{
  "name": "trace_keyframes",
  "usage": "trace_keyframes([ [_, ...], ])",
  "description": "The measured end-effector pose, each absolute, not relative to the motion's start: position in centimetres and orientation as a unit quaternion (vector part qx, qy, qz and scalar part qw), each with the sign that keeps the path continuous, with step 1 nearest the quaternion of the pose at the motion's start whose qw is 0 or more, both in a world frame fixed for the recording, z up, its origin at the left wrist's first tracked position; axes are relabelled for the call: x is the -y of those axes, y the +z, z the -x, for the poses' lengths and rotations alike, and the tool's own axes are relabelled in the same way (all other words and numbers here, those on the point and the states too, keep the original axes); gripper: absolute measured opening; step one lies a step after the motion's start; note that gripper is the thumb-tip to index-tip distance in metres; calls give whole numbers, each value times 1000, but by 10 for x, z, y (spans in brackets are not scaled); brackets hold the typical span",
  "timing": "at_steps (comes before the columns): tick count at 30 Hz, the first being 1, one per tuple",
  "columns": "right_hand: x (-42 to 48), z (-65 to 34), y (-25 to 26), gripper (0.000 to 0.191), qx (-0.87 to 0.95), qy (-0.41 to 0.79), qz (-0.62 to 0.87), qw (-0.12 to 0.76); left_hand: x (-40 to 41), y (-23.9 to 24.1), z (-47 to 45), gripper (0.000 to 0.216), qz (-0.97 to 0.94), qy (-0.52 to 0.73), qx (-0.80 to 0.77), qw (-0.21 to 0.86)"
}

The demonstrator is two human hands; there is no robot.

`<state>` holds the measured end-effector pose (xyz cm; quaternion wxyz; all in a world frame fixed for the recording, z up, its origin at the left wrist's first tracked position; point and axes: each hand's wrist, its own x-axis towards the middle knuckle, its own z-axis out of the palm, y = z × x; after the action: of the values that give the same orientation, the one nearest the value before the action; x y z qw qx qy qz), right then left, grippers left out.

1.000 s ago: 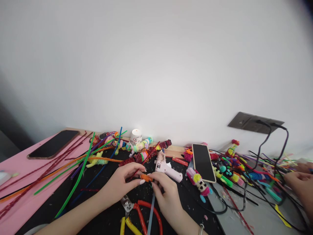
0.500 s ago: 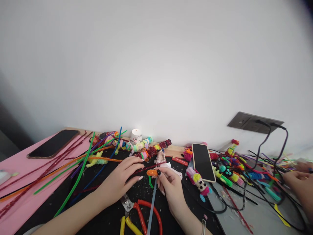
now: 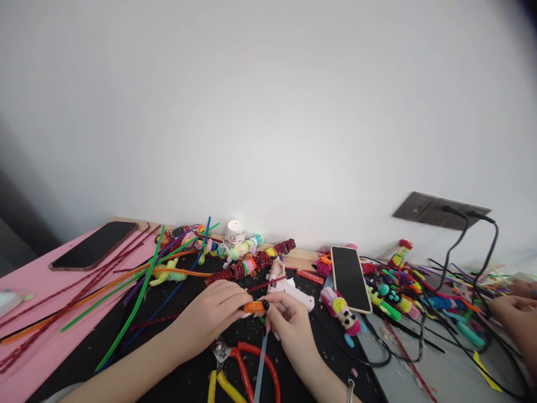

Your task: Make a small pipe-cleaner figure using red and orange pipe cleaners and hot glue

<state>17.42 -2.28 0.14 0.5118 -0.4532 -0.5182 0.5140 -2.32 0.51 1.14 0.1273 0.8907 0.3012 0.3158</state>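
A small orange coiled fuzzy piece [image 3: 254,307], apparently wound pipe cleaner, is pinched between my two hands. My left hand [image 3: 213,314] closes its fingertips on the piece's left end. On its right end, the thumb and fingers of my right hand [image 3: 291,323] are pressed together. A dark red pipe cleaner [image 3: 265,284] passes just behind the fingers. Beneath my hands lie red-handled pliers [image 3: 245,369] and a pale translucent strip [image 3: 260,364]. Yellow handles [image 3: 229,386] show at the bottom edge. A bit of green pokes out under the orange piece.
Loose pipe cleaners [image 3: 142,302] spread across the left side near a dark phone [image 3: 94,245]. A paper cup [image 3: 234,234] stands by the wall. At right are another phone [image 3: 351,278], a pipe-cleaner figure [image 3: 344,314], black cables [image 3: 489,252] and another person's hand [image 3: 514,313].
My left hand has moved right and closed on the orange piece, which earlier only my right hand held. The piece has shifted slightly left and down.
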Motion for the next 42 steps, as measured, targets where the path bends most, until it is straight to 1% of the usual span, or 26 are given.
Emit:
trace_keyframes([
  [4, 22, -175, 0, 26, 522, 521, 450, 503, -4, 8, 24, 26, -877, 326, -308, 172],
  [9, 22, -175, -5, 29, 529, 530, 453, 484, 1, 16, 19, 25, -816, 334, -356, 311],
  [12, 24, -175, -4, 25, 546, 528, 445, 475, 3, 23, 14, 21, -780, 339, -360, 383],
  [13, 25, -176, -3, 22, 562, 509, 447, 474, 3, 24, 13, 21, -763, 346, -368, 404],
  [14, 25, -177, -1, 18, 584, 474, 454, 477, 2, 24, 13, 21, -743, 355, -378, 423],
  [16, 23, -183, 2, 16, 633, 354, 488, 485, 0, 22, 14, 23, -699, 375, -399, 460],
  [17, 22, -186, 3, 18, 654, 278, 510, 484, -1, 21, 14, 25, -677, 385, -405, 478],
  [19, 18, -193, 4, 31, 685, 139, 549, 458, -4, 18, 15, 28, -640, 396, -407, 517],
  [22, 11, -201, 1, 52, 698, -14, 622, 355, -7, 16, 14, 32, -592, 374, -415, 581],
  [24, 9, -205, -2, 57, 688, -64, 666, 281, -8, 15, 13, 36, -563, 357, -426, 611],
  [26, 7, -207, -4, 55, 685, -77, 688, 228, -9, 14, 13, 41, -533, 355, -438, 631],
  [29, 5, -209, -4, 48, 688, -73, 696, 192, -12, 9, 14, 39, -514, 367, -440, 639],
  [33, 4, -210, 0, 44, 683, -48, 706, 181, -16, 4, 15, 34, -515, 378, -430, 638],
  [37, 5, -210, 6, 43, 671, -35, 722, 168, -17, 3, 15, 38, -511, 387, -437, 632],
  [42, 3, -213, 9, 46, 659, -66, 722, 202, -19, -1, 17, 38, -545, 380, -445, 601],
])
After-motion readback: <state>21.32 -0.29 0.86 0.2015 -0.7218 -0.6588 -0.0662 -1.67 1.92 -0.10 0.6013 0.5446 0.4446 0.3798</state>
